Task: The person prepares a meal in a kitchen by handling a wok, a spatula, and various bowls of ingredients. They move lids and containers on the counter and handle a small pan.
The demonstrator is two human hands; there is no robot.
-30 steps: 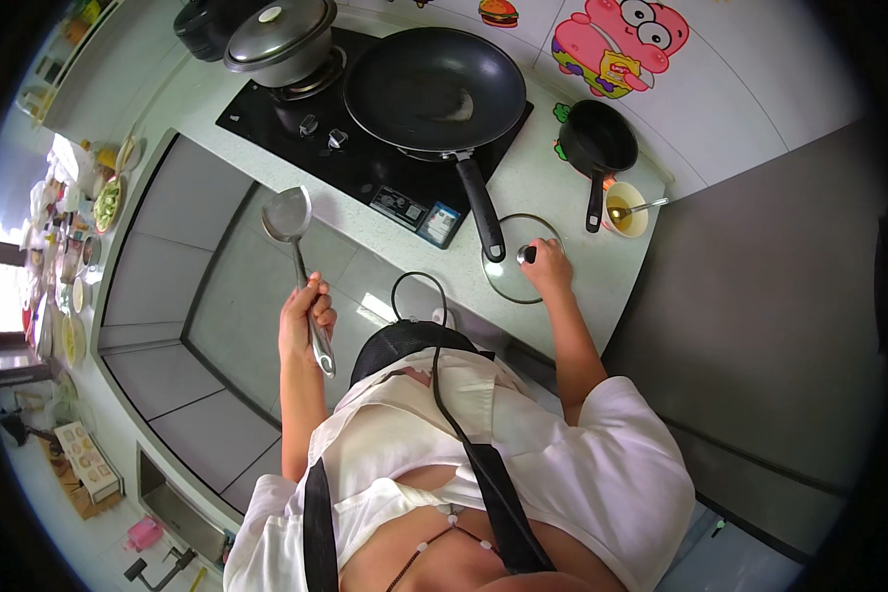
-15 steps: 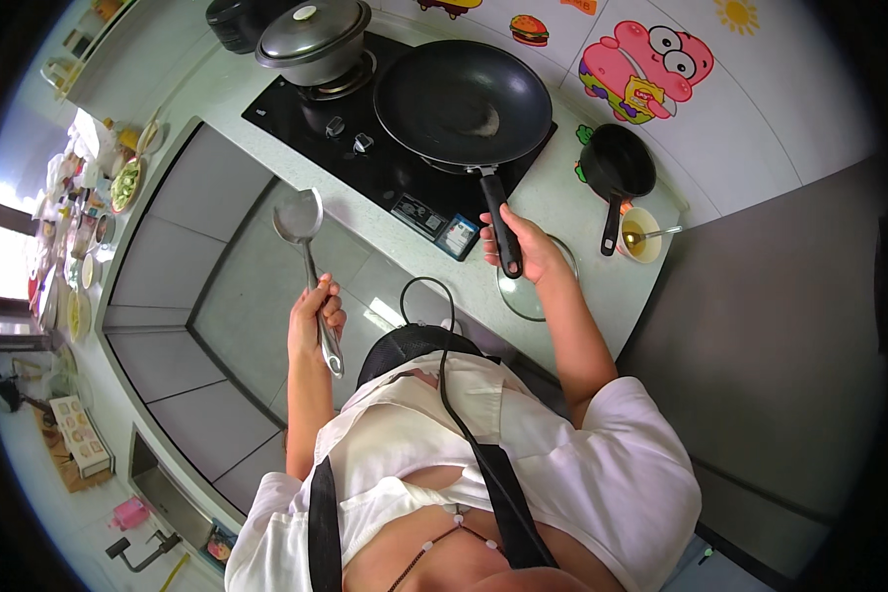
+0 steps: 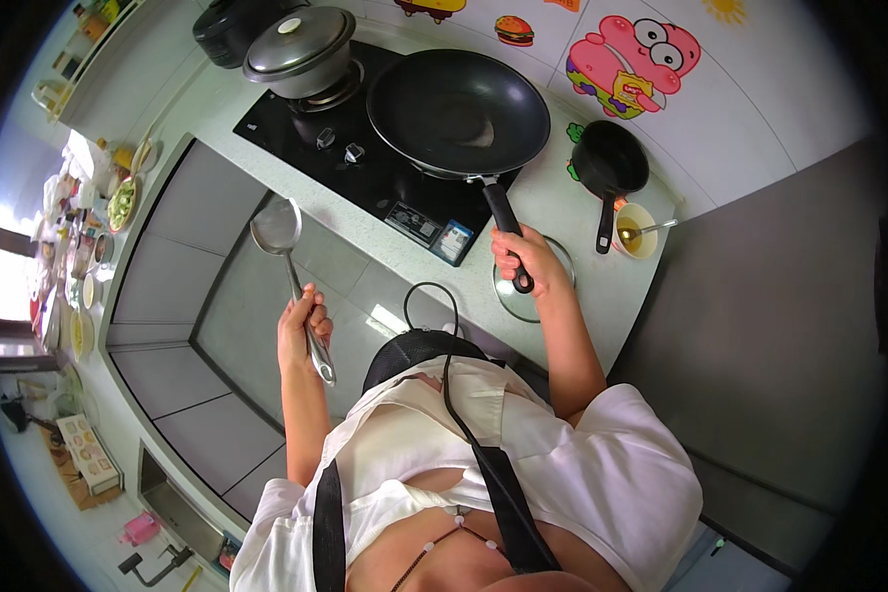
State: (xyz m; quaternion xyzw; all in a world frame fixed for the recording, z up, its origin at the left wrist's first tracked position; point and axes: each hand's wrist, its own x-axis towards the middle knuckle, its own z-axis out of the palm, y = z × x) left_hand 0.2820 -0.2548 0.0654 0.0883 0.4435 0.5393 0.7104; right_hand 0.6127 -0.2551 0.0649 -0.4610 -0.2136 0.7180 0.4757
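Note:
My left hand (image 3: 304, 324) is closed round the handle of a metal wok spatula (image 3: 278, 229), whose broad blade points up and away over the floor gap. With fingers wrapped about its black handle, my right hand (image 3: 528, 255) grips a dark wok (image 3: 454, 109) on the right burner of the black gas stove (image 3: 296, 163). A lighter patch shows on the wok's inner surface; no food can be made out in it. Partly hidden beneath my right hand, a glass lid (image 3: 516, 304) lies on the counter.
A lidded grey pot (image 3: 306, 74) stands on the left burner. Right of the stove are a small black saucepan (image 3: 602, 163) and a bowl (image 3: 645, 245) with yellowish liquid and a spoon. Dishes crowd the left counter, including a plate of chopped greens (image 3: 121, 204). A sink (image 3: 178, 503) lies lower left.
My left hand and the spatula have shifted slightly left. The right hand now wraps the wok handle more tightly, and the handle is angled a little more to the right.

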